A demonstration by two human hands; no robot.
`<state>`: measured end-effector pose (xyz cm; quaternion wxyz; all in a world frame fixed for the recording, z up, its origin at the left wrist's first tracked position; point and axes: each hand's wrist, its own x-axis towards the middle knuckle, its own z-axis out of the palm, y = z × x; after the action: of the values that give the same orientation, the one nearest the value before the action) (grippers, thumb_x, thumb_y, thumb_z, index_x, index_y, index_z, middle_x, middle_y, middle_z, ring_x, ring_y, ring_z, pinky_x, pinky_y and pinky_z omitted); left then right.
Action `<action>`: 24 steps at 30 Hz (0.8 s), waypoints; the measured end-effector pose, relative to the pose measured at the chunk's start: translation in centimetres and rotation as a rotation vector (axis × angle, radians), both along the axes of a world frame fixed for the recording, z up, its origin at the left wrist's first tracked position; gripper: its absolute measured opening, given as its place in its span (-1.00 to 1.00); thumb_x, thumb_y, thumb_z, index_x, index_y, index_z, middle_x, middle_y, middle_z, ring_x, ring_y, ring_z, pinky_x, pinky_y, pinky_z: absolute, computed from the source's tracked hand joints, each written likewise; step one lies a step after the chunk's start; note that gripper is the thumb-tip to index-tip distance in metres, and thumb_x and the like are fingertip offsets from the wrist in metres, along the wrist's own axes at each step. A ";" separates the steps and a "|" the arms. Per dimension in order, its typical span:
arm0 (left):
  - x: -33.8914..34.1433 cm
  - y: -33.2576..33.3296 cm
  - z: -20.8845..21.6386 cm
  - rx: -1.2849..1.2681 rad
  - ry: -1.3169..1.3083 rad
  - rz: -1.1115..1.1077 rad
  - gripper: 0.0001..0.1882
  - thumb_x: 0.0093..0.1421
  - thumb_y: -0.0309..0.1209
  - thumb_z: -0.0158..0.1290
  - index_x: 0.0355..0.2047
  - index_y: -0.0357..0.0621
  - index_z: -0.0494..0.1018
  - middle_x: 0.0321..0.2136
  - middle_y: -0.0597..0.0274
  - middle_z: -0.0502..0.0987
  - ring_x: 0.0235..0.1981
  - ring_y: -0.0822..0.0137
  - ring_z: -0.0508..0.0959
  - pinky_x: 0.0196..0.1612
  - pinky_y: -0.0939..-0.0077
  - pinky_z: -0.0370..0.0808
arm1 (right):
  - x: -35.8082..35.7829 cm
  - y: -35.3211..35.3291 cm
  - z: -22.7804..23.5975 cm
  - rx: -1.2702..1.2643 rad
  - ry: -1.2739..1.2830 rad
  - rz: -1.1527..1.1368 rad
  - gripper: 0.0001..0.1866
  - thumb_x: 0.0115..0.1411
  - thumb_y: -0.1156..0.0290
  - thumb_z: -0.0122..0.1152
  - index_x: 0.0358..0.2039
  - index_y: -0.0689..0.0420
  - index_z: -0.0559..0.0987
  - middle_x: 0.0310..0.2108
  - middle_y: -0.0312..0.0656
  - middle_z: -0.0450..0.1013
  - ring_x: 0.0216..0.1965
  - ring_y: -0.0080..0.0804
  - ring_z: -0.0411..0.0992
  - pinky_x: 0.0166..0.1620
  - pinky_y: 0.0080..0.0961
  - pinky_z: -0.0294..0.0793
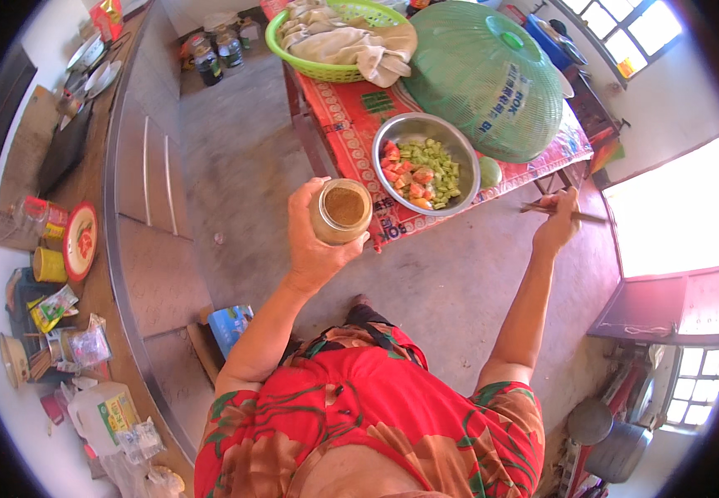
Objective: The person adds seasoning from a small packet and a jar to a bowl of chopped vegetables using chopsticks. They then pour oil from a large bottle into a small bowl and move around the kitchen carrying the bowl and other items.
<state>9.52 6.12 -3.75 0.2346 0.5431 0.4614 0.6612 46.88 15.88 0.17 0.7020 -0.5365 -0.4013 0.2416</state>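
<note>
Short-sleeved red floral shirt point(434, 402), shown nearest the camera. By the left hand point(314, 259), 1 open glass jar point(339, 236) is clamped between thumb and fingers, its mouth turned toward the camera; brown powder point(345, 205) is seen inside. By the right hand point(560, 219), held well apart, 1 thin dark implement point(590, 218) is gripped with the fingers closed around it; its exact kind cannot be told. Beyond the jar, 1 metal bowl point(464, 152) is set at the edge of a red patterned tablecloth point(338, 116), with chopped tomato point(401, 174) and chopped green vegetable point(438, 158) contained in it. Farther off, a green mesh food cover point(475, 70) and a lime-green basket point(326, 71), heaped with beige cloth point(318, 33), are placed.
</note>
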 end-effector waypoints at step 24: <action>-7.3 -5.1 1.8 0.143 0.073 0.191 -0.05 -0.34 -0.60 0.31 0.08 -0.11 0.03 0.06 -0.03 0.17 0.02 0.24 0.31 0.07 0.35 0.29 | -4.4 2.2 -3.2 -0.286 -0.385 0.013 -0.20 -0.07 0.42 0.30 0.19 0.20 0.13 -0.09 -0.07 0.33 -0.32 -0.48 0.38 -0.48 -0.76 0.36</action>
<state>2.21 1.03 -1.95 0.1144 0.5356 0.4708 0.6916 42.47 18.04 -3.04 0.5278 -0.6640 -0.4930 0.1936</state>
